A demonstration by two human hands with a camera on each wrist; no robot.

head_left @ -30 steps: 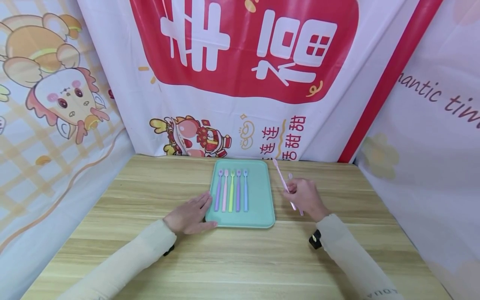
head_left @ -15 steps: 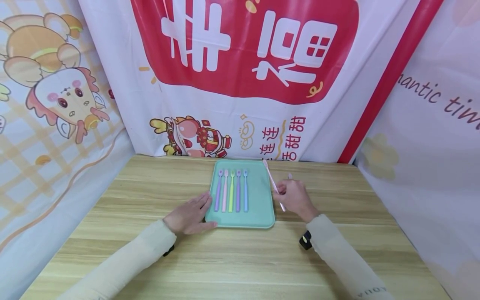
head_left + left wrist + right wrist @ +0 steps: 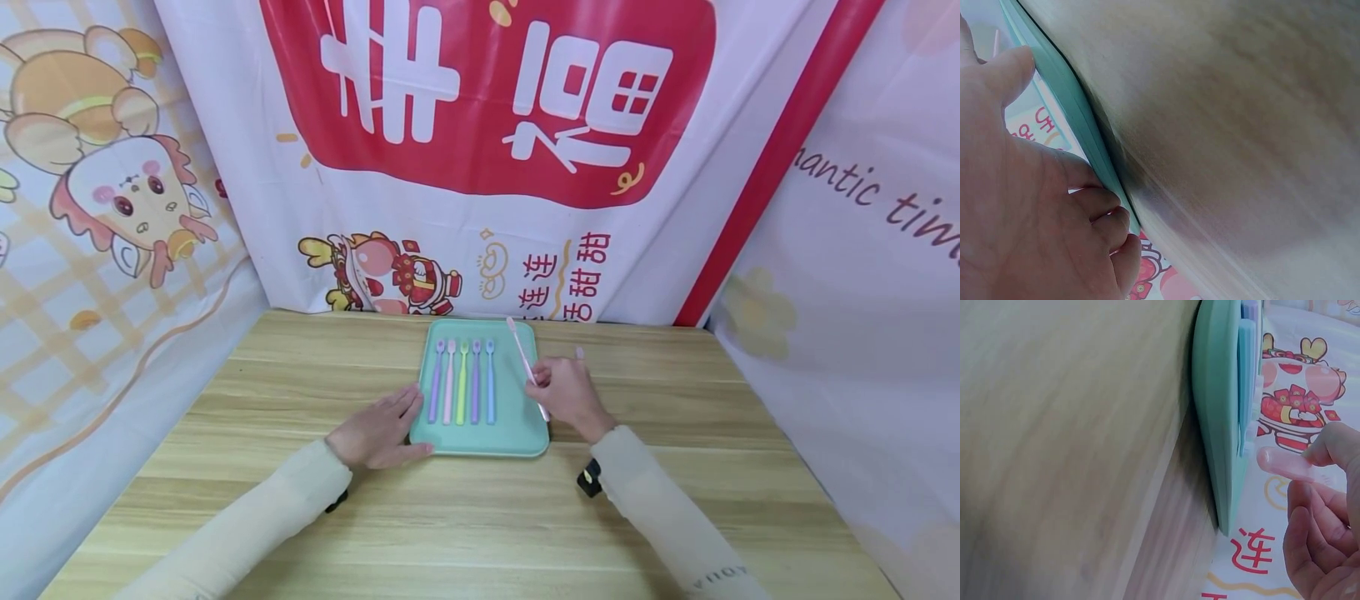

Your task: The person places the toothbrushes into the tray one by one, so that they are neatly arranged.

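My right hand [image 3: 567, 392] pinches a pink toothbrush [image 3: 519, 343] between thumb and fingers, over the right side of the mint-green tray [image 3: 517, 440]. Its handle end [image 3: 1285, 464] pokes out of the pinch in the right wrist view. On the tray's left half several toothbrushes lie side by side, heads to the back: purple [image 3: 435, 392], pink [image 3: 449, 392], yellow-green [image 3: 462, 392], another purple [image 3: 476, 392] and blue [image 3: 491, 392]. My left hand [image 3: 378, 429] rests along the tray's front left corner, fingers extended; the left wrist view shows its fingertips at the tray's side [image 3: 1079, 112].
Behind my right hand the pale head of another toothbrush [image 3: 580, 353] shows on the wooden table [image 3: 480, 525]; the rest of it is hidden. A printed curtain [image 3: 465, 217] hangs at the table's back edge, with more printed cloth on both sides.
My right hand has moved left from the table to over the tray, carrying the pink toothbrush; the other toothbrush beside it stayed behind. My left hand and the row of toothbrushes are unchanged.
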